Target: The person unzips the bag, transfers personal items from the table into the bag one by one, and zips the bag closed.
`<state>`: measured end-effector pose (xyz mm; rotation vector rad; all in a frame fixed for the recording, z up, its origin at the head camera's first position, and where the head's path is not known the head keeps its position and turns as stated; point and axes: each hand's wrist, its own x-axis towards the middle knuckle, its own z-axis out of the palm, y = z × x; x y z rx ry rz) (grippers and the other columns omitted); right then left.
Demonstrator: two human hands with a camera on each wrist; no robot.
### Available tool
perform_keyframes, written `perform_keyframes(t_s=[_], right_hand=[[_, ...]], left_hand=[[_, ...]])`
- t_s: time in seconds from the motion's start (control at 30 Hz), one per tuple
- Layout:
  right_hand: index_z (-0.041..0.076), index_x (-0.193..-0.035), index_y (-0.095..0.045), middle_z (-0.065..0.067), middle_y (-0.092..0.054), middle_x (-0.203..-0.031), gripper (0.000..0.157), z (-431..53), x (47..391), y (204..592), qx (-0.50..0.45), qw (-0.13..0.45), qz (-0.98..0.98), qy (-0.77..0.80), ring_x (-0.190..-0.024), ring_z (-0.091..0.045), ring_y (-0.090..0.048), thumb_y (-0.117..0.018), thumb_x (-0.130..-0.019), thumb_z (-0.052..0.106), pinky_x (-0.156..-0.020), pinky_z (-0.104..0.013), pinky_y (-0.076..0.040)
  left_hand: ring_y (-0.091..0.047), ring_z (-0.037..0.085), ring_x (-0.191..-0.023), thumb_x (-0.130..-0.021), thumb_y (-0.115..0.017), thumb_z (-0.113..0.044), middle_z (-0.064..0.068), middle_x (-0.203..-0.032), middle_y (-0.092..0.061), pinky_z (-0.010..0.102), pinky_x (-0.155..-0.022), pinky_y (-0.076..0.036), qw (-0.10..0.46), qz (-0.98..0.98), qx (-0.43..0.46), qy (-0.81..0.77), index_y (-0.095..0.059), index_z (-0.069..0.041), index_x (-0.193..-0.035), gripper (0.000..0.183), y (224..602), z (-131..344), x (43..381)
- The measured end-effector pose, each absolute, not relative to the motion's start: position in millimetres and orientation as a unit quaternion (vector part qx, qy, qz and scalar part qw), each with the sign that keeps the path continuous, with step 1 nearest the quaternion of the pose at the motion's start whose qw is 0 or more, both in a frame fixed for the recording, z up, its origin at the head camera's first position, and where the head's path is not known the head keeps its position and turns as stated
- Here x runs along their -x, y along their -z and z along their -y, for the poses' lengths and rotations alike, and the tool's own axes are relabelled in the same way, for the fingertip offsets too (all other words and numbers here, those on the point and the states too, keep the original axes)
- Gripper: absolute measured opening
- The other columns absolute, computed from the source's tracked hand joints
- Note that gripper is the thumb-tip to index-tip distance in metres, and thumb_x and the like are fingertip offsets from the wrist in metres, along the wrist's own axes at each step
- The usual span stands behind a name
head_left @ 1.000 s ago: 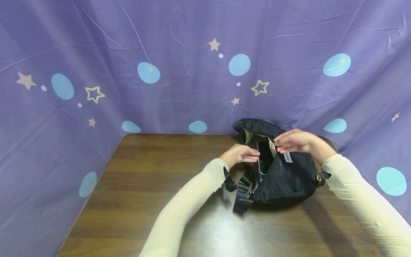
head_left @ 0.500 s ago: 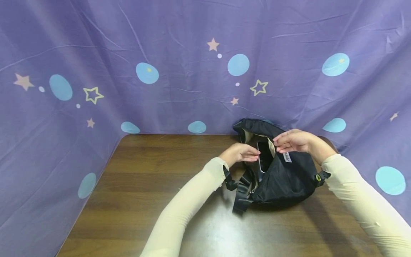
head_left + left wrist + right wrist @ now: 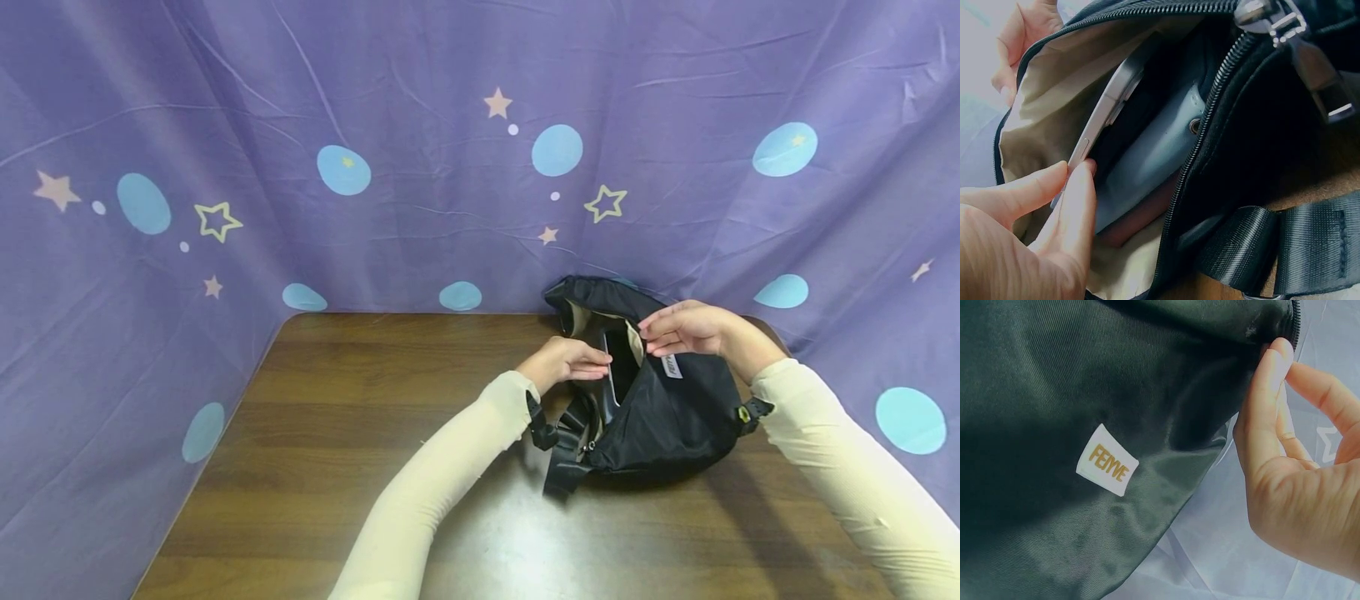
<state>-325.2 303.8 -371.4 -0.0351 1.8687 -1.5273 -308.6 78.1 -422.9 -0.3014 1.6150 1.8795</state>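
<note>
Phone (image 3: pixel 619 379) is sitting partly inside the gaping mouth of a black bag (image 3: pixel 675 429), tilting, with its dark face and pale edge showing in the head view. The left hand (image 3: pixel 573 360) is reaching in from the side, and its grip is holding the phone: thumb and fingers are pinching the pale edge between their tips. The right hand (image 3: pixel 686 327) is holding the bag's rim near the zip, its grip closing narrowly on the fabric with thumb and fingertips.

Inside the bag, a cream lining (image 3: pixel 1054 115) is lying along the side nearest the right hand. A grey-blue item (image 3: pixel 1147 150) with a round metal stud is resting beside the phone, and a reddish surface (image 3: pixel 1138 219) is showing just below it; what either one is, the pictures are not making clear. A metal zip pull (image 3: pixel 1322 75) is hanging by the teeth at the far end, and a black strap (image 3: pixel 562 471) is drooping from the bag onto the bench (image 3: pixel 337 442).

On the bag's outer face, a white label (image 3: pixel 1108 460) is carrying gold letters that are reading FEIYVE. Pale sleeves (image 3: pixel 420 492) are covering both arms, and a purple cloth (image 3: pixel 420 108) with stars and blue ovals is hanging behind the bench.
</note>
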Motion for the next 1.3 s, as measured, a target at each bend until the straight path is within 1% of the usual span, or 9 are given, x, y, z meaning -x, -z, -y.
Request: perform_keyframes(t_s=[0.1, 0.2, 0.33, 0.8, 0.87, 1.03, 1.1, 1.17, 1.3], right_hand=[[0.015, -0.093, -0.071, 0.003, -0.074, -0.085, 0.029, -303.8, 324.9, 371.2, 0.014, 0.355, -0.725, 0.591, -0.079, -0.008, -0.072, -0.049, -0.102, -0.001, -0.080, -0.024, -0.061], [0.015, -0.094, -0.071, 0.003, -0.074, -0.085, 0.029, -303.8, 324.7, 371.0, 0.014, 0.354, -0.726, 0.590, -0.079, -0.008, -0.072, -0.049, -0.103, -0.001, -0.080, -0.024, -0.061], [0.015, -0.094, -0.071, 0.004, -0.074, -0.086, 0.030, -303.1, 324.3, 371.1, 0.014, 0.356, -0.724, 0.591, -0.079, -0.008, -0.072, -0.048, -0.103, -0.001, -0.080, -0.024, -0.061], [0.015, -0.093, -0.071, 0.002, -0.074, -0.084, 0.029, -303.1, 325.7, 371.7, 0.013, 0.360, -0.721, 0.592, -0.079, -0.008, -0.072, -0.048, -0.103, -0.001, -0.079, -0.024, -0.061], [0.015, -0.094, -0.071, 0.002, -0.074, -0.084, 0.029, -303.0, 325.8, 372.0, 0.012, 0.360, -0.722, 0.591, -0.079, -0.008, -0.072, -0.048, -0.103, -0.001, -0.079, -0.024, -0.061], [0.015, -0.094, -0.071, 0.002, -0.074, -0.084, 0.029, -303.0, 326.1, 371.9, 0.013, 0.362, -0.719, 0.593, -0.079, -0.008, -0.072, -0.048, -0.103, 0.000, -0.079, -0.024, -0.061], [0.015, -0.094, -0.071, 0.002, -0.074, -0.084, 0.029, -303.0, 326.0, 371.5, 0.015, 0.362, -0.719, 0.593, -0.078, -0.008, -0.072, -0.048, -0.103, 0.000, -0.079, -0.023, -0.061], [0.015, -0.094, -0.071, 0.002, -0.074, -0.084, 0.029, -303.2, 326.3, 371.5, 0.015, 0.361, -0.720, 0.593, -0.078, -0.008, -0.072, -0.048, -0.103, 0.000, -0.079, -0.023, -0.061], [0.015, -0.093, -0.071, 0.002, -0.074, -0.084, 0.030, -302.8, 326.5, 372.0, 0.013, 0.361, -0.720, 0.592, -0.078, -0.008, -0.073, -0.047, -0.103, 0.000, -0.078, -0.023, -0.061]], left_hand=[[-0.061, 0.034, -0.124, -0.093, -0.065, 0.011, 0.025, -0.132, -0.061, 0.037, -0.104, -0.052, 0.319, -0.622, 0.109, -0.707, -0.065, 0.013, -0.125, 0.032, 420.8, -77.6, 307.9], [-0.062, 0.033, -0.122, -0.092, -0.068, 0.009, 0.023, -0.130, -0.063, 0.033, -0.099, -0.055, 0.322, -0.625, 0.098, -0.704, -0.068, 0.011, -0.122, 0.031, 432.8, -79.2, 316.5], [-0.062, 0.032, -0.123, -0.091, -0.071, 0.007, 0.022, -0.130, -0.064, 0.032, -0.098, -0.056, 0.333, -0.625, 0.087, -0.700, -0.068, 0.008, -0.124, 0.033, 448.1, -83.3, 327.7], [-0.062, 0.027, -0.126, -0.092, -0.072, 0.003, 0.018, -0.133, -0.064, 0.027, -0.096, -0.057, 0.348, -0.632, 0.095, -0.685, -0.070, 0.005, -0.124, 0.032, 451.4, -87.3, 330.4], [-0.062, 0.026, -0.126, -0.092, -0.072, 0.003, 0.018, -0.133, -0.063, 0.026, -0.093, -0.058, 0.350, -0.632, 0.094, -0.685, -0.069, 0.005, -0.125, 0.033, 450.9, -88.0, 330.2], [-0.065, 0.025, -0.123, -0.092, -0.072, 0.002, 0.018, -0.132, -0.064, 0.019, -0.072, -0.061, 0.350, -0.636, 0.094, -0.681, -0.069, 0.005, -0.124, 0.032, 450.3, -89.1, 330.9], [-0.066, 0.024, -0.121, -0.092, -0.072, 0.002, 0.017, -0.132, -0.064, 0.018, -0.069, -0.060, 0.349, -0.638, 0.094, -0.680, -0.070, 0.005, -0.123, 0.032, 450.2, -89.0, 331.3], [-0.066, 0.024, -0.121, -0.092, -0.072, 0.002, 0.017, -0.132, -0.064, 0.020, -0.073, -0.061, 0.349, -0.639, 0.096, -0.679, -0.071, 0.004, -0.122, 0.030, 450.1, -89.1, 331.7], [-0.065, 0.024, -0.121, -0.091, -0.073, 0.002, 0.018, -0.131, -0.065, 0.025, -0.089, -0.060, 0.349, -0.638, 0.102, -0.679, -0.072, 0.004, -0.118, 0.027, 450.0, -89.8, 331.8]])
